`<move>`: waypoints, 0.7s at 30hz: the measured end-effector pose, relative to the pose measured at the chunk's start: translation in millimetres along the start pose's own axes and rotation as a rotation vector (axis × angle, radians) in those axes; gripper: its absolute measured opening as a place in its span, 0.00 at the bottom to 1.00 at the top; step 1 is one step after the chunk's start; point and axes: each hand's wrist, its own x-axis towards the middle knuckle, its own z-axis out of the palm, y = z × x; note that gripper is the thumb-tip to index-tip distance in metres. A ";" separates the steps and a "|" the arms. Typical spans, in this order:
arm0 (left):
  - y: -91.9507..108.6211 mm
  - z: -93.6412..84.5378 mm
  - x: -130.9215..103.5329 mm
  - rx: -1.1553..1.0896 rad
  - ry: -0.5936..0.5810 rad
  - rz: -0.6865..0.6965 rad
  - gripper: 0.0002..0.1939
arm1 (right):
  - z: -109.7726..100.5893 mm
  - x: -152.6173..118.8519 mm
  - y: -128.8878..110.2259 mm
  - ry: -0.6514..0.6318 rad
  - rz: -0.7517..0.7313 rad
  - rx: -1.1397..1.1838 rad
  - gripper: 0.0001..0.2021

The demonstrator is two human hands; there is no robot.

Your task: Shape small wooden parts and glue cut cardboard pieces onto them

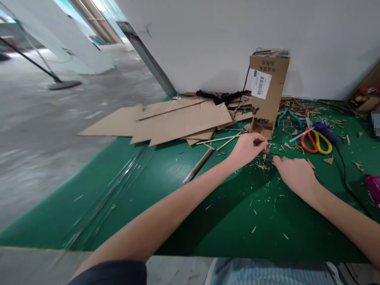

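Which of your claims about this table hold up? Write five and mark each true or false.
1. The tall box stands upright on the green table. True.
2. The flat cardboard sheets lie to the right of the tall box. False: they lie to its left.
3. Pale shavings are scattered on the table near both hands. True.
4. Both handles of the scissors are red. False: one is red, the other yellow.
5. The left hand rests on the cardboard sheets. False: it is by the foot of the tall box.
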 end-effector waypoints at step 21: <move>0.0 2.9 0.1 -0.015 -0.009 -0.019 0.08 | 12.5 4.7 11.2 0.249 0.017 -0.015 0.19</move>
